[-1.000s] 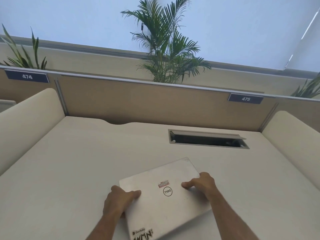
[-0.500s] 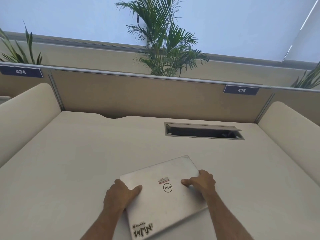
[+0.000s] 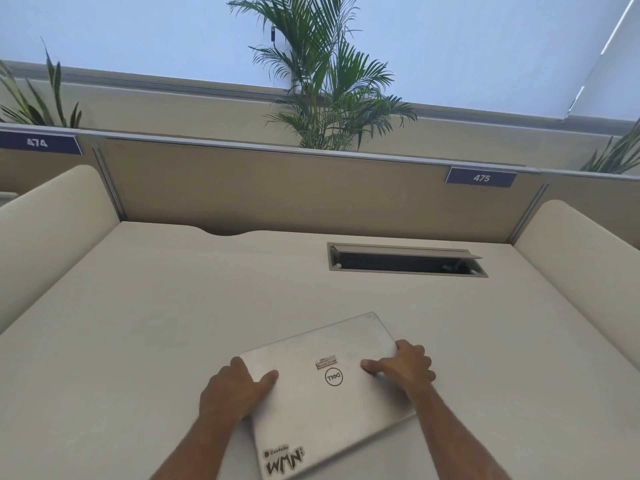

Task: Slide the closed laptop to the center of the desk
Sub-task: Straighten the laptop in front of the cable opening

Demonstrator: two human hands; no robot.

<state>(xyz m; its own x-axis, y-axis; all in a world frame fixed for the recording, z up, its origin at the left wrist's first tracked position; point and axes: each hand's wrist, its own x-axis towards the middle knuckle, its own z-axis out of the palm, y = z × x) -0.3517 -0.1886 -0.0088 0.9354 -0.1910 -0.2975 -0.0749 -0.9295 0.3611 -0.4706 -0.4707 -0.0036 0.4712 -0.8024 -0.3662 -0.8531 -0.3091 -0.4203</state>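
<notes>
A closed silver laptop (image 3: 325,403) with stickers on its lid lies flat on the pale desk (image 3: 173,323), near the front and slightly right of the middle, turned at an angle. My left hand (image 3: 235,389) grips its left edge, thumb on the lid. My right hand (image 3: 403,367) grips its right edge, thumb resting on top near the round logo. Both forearms reach in from the bottom of the view.
An open cable hatch (image 3: 405,261) is set into the desk behind the laptop to the right. Padded side dividers (image 3: 52,230) (image 3: 581,258) and a tan back panel (image 3: 277,188) enclose the desk. Plants (image 3: 325,88) stand behind the panel.
The laptop has slid a little farther from me with both hands still holding its edges. The view has tilted slightly.
</notes>
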